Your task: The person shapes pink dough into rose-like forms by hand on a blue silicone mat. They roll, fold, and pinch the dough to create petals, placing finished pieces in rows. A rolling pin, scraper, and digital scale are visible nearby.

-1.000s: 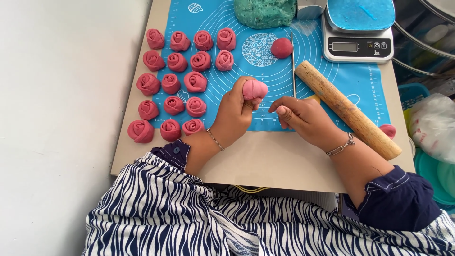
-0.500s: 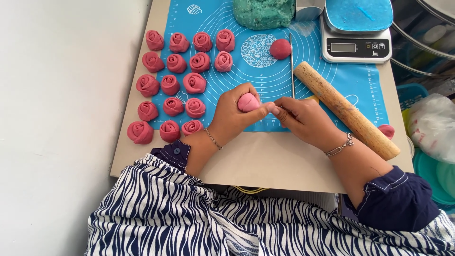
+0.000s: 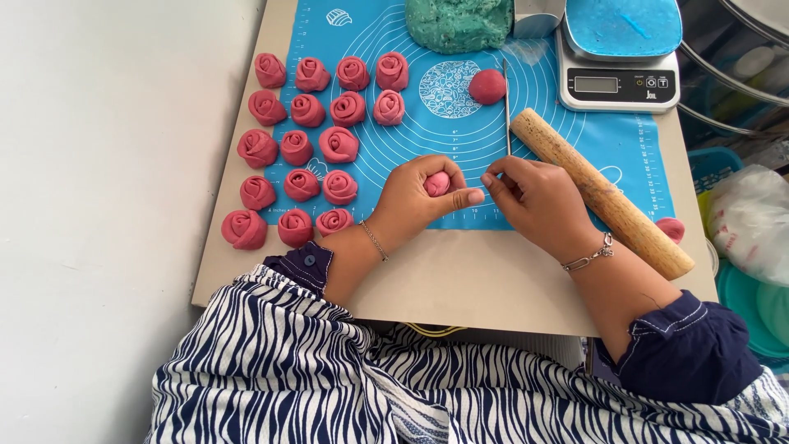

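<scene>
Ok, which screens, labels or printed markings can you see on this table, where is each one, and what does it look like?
Grey rectangular display window: front of the white kitchen scale, far right corner; small round buttons beside it.
Blue silicone baking mat: table centre, printed with white concentric circles, ruler ticks and a patterned round emblem.
Clear plastic bag: off the right edge, crumpled, pale print too blurred to describe.

Bright, even daylight; sharp, soft shadows.
</scene>
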